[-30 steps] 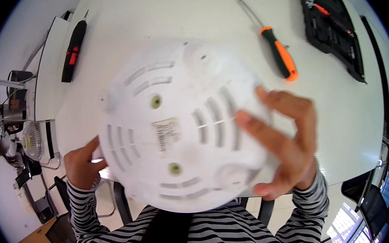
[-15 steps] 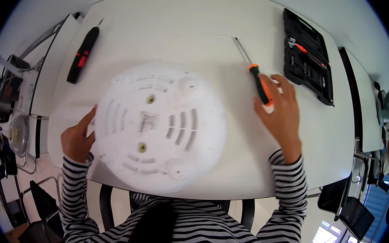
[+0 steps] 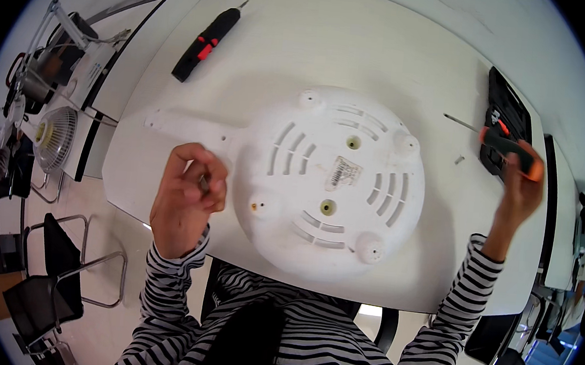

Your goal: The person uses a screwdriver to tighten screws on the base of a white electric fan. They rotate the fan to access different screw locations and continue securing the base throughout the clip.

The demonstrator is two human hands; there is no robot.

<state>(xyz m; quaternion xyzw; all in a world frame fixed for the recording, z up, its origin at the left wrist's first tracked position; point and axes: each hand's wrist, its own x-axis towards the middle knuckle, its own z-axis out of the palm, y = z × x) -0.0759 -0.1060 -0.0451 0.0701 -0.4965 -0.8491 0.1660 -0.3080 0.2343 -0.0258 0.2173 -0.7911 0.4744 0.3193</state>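
Observation:
A round white appliance base (image 3: 291, 203) lies with its underside up in the middle of the table. It has curved vent slots, small round feet, a label, two recessed holes and a flat handle-like arm (image 3: 193, 124) on the left. Beside that arm, my left hand (image 3: 183, 204) is raised palm up with fingers curled around a small brownish piece, too small to name. At the far right, my right hand (image 3: 522, 199) grips an orange and dark green screwdriver (image 3: 508, 144), its shaft pointing left. A small metal piece, perhaps a screw (image 3: 459, 159), lies below the shaft.
A black and red electric screwdriver (image 3: 206, 44) lies at the back left of the white table (image 3: 361, 35). Partly behind my right hand stands an open black tool case (image 3: 505, 100). Side tables hold a fan (image 3: 55, 135) and other items; chairs (image 3: 55, 266) stand at lower left.
The view has shifted, bringing the base's arm into sight. My left hand has left the base's edge and curled its fingers. My right hand has lifted the screwdriver and carried it right, towards the case.

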